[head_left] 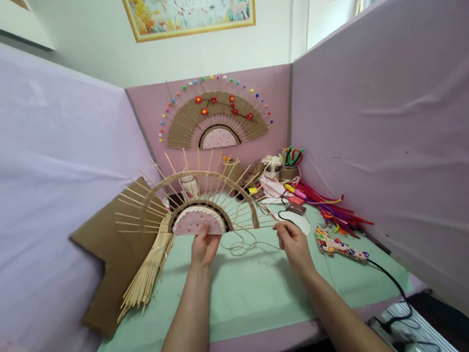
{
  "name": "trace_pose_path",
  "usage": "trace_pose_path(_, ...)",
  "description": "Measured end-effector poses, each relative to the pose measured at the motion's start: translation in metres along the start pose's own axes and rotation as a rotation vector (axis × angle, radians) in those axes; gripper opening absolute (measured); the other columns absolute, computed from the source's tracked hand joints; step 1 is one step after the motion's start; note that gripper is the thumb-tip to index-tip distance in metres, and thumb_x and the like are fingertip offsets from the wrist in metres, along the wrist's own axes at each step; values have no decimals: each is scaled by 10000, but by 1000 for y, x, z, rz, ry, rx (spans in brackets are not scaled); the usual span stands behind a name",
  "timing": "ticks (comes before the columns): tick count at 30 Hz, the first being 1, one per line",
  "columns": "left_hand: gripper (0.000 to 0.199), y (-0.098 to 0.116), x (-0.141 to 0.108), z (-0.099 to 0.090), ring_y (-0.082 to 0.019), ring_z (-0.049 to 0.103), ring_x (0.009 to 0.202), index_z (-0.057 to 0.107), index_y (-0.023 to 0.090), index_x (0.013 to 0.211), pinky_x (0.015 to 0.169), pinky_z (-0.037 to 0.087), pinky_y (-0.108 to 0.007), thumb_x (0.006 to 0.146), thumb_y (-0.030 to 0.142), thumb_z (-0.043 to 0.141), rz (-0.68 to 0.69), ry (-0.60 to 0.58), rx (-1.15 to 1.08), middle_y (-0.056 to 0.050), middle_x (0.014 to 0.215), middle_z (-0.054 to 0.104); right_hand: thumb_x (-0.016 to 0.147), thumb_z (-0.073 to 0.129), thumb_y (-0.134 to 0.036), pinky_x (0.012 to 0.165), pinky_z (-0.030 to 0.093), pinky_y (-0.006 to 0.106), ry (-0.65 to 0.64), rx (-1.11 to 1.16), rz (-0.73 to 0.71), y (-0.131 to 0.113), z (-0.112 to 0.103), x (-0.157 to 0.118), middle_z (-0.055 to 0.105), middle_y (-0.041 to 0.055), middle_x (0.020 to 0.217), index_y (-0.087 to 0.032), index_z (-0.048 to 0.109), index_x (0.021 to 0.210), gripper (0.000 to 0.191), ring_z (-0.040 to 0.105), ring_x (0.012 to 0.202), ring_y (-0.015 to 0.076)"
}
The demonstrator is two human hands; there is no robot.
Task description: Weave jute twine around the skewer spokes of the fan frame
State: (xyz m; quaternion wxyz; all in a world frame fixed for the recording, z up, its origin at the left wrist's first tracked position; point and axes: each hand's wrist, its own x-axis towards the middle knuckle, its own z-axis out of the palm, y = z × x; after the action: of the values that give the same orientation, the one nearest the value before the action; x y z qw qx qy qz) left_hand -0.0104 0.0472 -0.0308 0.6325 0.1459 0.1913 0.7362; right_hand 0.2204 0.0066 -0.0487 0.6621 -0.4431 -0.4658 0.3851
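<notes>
In my left hand (pixel 205 245) is a half-round fan frame (pixel 197 221), gripped at its lower edge with my thumb on the pink spotted centre. Thin wooden sticks radiate from this centre, which has a white scalloped trim and a dark braided edge. A band of twine is woven through the sticks in an arc. Loose twine (pixel 243 247) hangs in loops below the frame and runs toward my right hand (pixel 293 242). The right fingers are pinched together around the twine, close to the tips of the lowest right sticks; the pinch point is partly hidden.
A finished fan (pixel 219 105) hangs on the pink back panel. Left lie cardboard (pixel 116 237) and a bundle of sticks (pixel 148 273). Right are a patterned glue gun (pixel 340 245) with a black cord, red pipe cleaners (pixel 328 205) and a white oval piece (pixel 299 222). Twine spools (pixel 233 173) stand behind.
</notes>
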Motion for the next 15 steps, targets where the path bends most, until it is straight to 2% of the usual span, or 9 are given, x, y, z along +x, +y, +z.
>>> trace_pose_path(5, 291, 3, -2, -5, -116, 694, 837, 653, 219, 1073, 949, 482, -307, 859, 52, 547, -1, -28, 18, -10, 904, 749, 795, 607, -509, 467, 302, 246, 80, -126, -100, -18, -20, 3, 423, -41, 520, -193, 661, 774, 321, 373, 495, 119)
trace_pose_path(10, 246, 4, -3, -5, -108, 692, 806, 669, 214, 972, 923, 492, -290, 847, 38, 552, 0, -11, 51, 8, 867, 747, 737, 674, -473, 534, 375, 263, 149, -180, -164, -32, -42, 12, 570, -5, 625, -190, 684, 762, 284, 458, 556, 131)
trace_pose_path(15, 257, 2, -4, -4, -122, 692, 820, 673, 207, 958, 915, 495, -303, 847, 22, 535, -33, -18, 89, -3, 886, 749, 699, 708, -480, 528, 345, 261, 205, -230, -181, -44, -62, 19, 554, -14, 580, -182, 687, 751, 303, 450, 545, 129)
